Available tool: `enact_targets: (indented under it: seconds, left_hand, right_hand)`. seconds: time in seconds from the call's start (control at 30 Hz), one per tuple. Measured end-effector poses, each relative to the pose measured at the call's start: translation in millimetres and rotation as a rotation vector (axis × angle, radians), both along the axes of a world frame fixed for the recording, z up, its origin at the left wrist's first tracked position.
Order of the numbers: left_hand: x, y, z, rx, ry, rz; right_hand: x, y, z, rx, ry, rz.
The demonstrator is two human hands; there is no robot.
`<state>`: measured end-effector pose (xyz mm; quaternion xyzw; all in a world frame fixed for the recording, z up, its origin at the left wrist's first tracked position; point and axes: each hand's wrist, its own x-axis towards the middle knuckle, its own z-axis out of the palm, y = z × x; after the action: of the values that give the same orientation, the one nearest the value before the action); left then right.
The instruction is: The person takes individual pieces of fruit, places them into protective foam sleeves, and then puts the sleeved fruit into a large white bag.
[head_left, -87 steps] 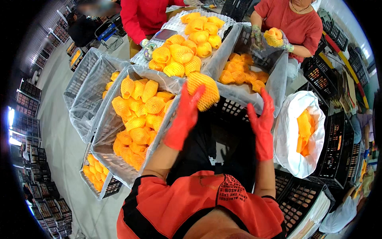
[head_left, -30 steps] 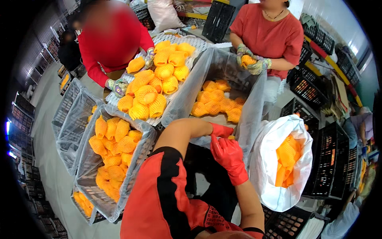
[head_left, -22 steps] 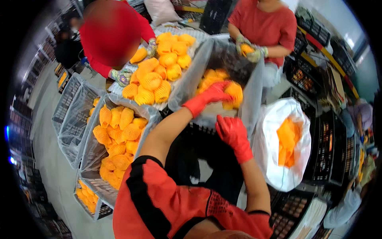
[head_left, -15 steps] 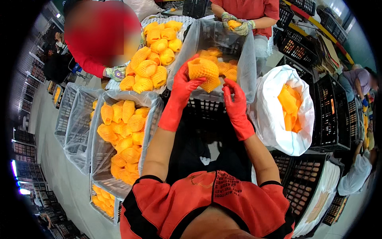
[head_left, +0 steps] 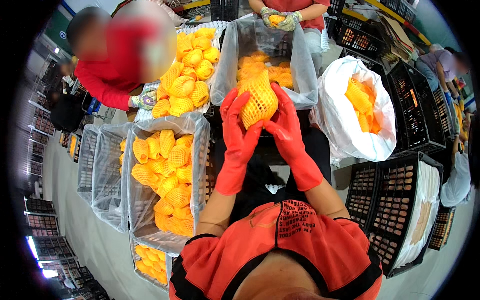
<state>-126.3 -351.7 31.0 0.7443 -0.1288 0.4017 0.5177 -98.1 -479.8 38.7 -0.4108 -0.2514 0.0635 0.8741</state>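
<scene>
In red rubber gloves, my left hand point(head_left: 236, 137) and my right hand point(head_left: 290, 135) close from both sides around a piece of fruit in a yellow foam net sleeve point(head_left: 260, 100). Its pointed top faces away from me, and the fruit itself is mostly hidden by the mesh. My thumbs meet at its lower end. Just beyond, a plastic-lined crate point(head_left: 306, 92) holds several more netted fruits point(head_left: 280, 75). To my right stands a white sack point(head_left: 332, 107) with flat yellow foam sleeves point(head_left: 364, 107) inside.
On my left, a lined crate point(head_left: 201, 150) is full of netted fruit. More netted fruits point(head_left: 181, 86) lie on a padded surface beside a co-worker in red point(head_left: 102, 82). Across from me, another person's gloved hands point(head_left: 281, 20) hold one. Black crates point(head_left: 385, 210) stand at the right.
My right hand has come in to the netted fruit and now grips it together with my left. The fruit has moved lower and nearer to me, turning more upright.
</scene>
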Motion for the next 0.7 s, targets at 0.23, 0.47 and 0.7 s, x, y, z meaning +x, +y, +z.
enact_targets:
  seconds: [0.23,0.47,0.7]
  left_hand:
    - [-18,-6,4,-0.179,0.0,0.027]
    - [-14,1,1,-0.905,0.258,-0.4]
    - [-9,15,-4,-0.702,0.391,-0.239]
  right_hand:
    - [-17,11,1,-0.064,-0.047,-0.133]
    - [-8,0,-11,-0.382,-0.046,-0.362]
    - [-17,-8,-20,-0.2,-0.034,-0.053]
